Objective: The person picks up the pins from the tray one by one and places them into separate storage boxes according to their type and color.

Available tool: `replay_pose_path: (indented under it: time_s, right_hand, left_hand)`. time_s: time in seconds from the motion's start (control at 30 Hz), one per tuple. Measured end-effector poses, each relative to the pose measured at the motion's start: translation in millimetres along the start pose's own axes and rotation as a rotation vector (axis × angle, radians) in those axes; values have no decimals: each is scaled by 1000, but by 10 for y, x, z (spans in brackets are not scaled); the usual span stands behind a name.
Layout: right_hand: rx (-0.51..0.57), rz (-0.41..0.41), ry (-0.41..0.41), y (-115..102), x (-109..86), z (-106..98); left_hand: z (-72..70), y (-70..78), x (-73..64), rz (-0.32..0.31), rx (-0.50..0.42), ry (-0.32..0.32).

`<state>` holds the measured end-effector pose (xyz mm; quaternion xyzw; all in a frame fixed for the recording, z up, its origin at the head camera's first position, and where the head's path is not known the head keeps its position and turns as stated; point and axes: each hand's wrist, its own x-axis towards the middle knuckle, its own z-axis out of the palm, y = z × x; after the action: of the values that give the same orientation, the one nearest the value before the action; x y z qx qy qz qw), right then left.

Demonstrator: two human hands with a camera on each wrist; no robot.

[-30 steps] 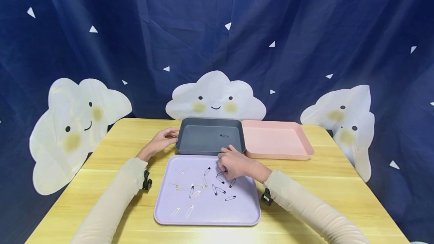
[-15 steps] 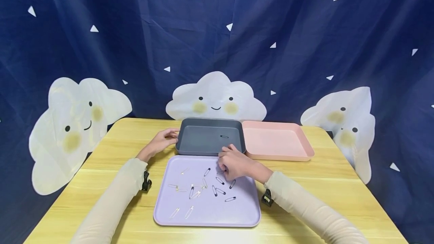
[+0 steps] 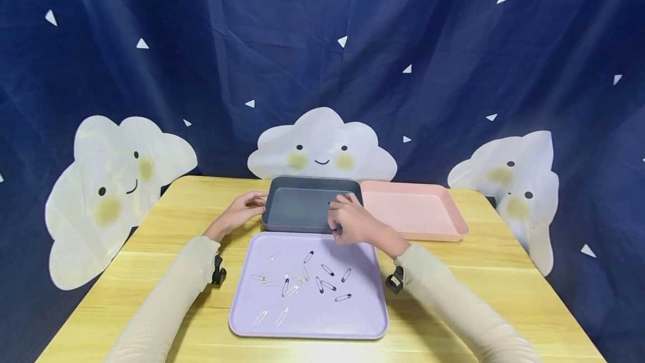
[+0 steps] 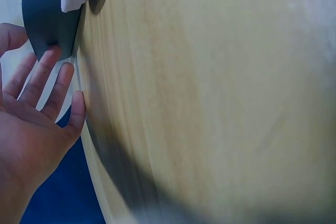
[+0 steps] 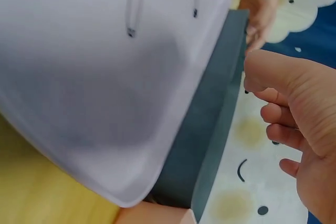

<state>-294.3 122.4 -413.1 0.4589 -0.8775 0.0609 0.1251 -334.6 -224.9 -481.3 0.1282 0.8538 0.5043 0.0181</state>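
My right hand (image 3: 350, 222) is over the front right part of the dark grey tray (image 3: 297, 212), its thumb and fingers pinching a black safety pin (image 5: 247, 92). Most of that pin is hidden by the fingers; a small dark end shows below the thumb in the right wrist view. At the tray's left end, my left hand (image 3: 239, 212) rests its loosely extended fingers against the outer wall (image 4: 50, 35). Nearer me lies a lilac tray (image 3: 307, 321) bearing several black safety pins (image 3: 343, 298), mostly toward the right, and several gold safety pins (image 3: 281, 316), mostly toward the left.
A pink tray (image 3: 408, 212) stands against the right end of the dark grey one. All three trays are on a wooden table (image 3: 191, 318). Behind the table hangs a dark blue curtain (image 3: 302, 60) with clouds and triangles.
My right hand has lifted from the lilac tray with a black safety pin and moved away from me over the dark grey tray. It now covers the pin lying there. My left hand stays put.
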Motion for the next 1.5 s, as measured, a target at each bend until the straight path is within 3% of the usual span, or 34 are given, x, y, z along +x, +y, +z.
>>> replay_pose_path:
  time_s: [0.53, 0.93, 1.5]
  right_hand:
    - [26, 135, 141, 341, 223, 10]
    - [-65, 228, 8, 541, 360, 215]
    - [-135, 189, -35, 559, 416, 338]
  left_hand:
    - [4, -14, -13, 7, -25, 1]
    - [9, -60, 11, 33, -58, -1]
    - [6, -16, -12, 32, -39, -14]
